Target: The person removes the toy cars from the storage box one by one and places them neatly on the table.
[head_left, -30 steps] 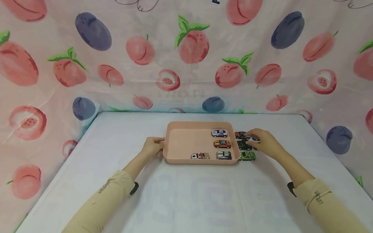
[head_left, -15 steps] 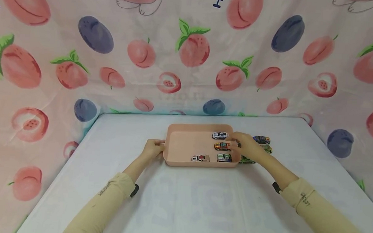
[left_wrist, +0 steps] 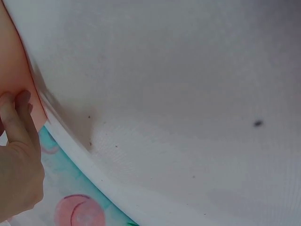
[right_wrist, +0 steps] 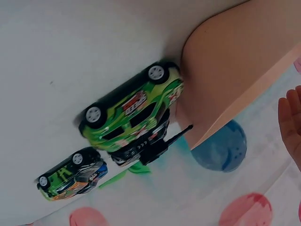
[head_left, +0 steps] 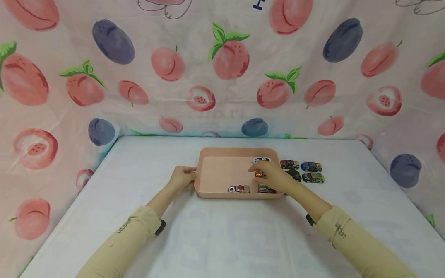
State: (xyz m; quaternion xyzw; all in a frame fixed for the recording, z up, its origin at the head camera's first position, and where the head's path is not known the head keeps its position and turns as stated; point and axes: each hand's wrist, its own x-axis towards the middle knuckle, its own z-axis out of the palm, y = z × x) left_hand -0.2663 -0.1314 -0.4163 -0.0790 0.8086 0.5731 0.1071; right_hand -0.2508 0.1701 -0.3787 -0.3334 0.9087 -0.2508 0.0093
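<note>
My left hand (head_left: 182,177) holds the left end of a shallow peach-coloured tray (head_left: 220,195); in the left wrist view its fingers (left_wrist: 23,106) lie against the tray's outer wall. Over the tray's right part reaches my right hand (head_left: 274,176), fingers bent to the left. It partly covers a white toy car (head_left: 260,160), an orange one (head_left: 259,174) and a green-and-white one (head_left: 266,190). I cannot tell whether it holds a car. A white-and-red toy pickup (head_left: 239,189) stands near the tray's front wall. In the right wrist view, the hand (right_wrist: 292,125) shows only at the edge.
Right of the tray, several toy cars stand close together, among them a blue one (head_left: 311,166) and a camouflage-patterned one (head_left: 313,177). A bright green car (right_wrist: 134,113) stands right beside the tray's wall (right_wrist: 230,70). A fruit-patterned cloth (head_left: 224,97) hangs behind the white table (head_left: 218,246).
My right hand has moved left from the cars outside the tray, across its right wall, to over the cars inside. My left hand has stayed at the tray's left end.
</note>
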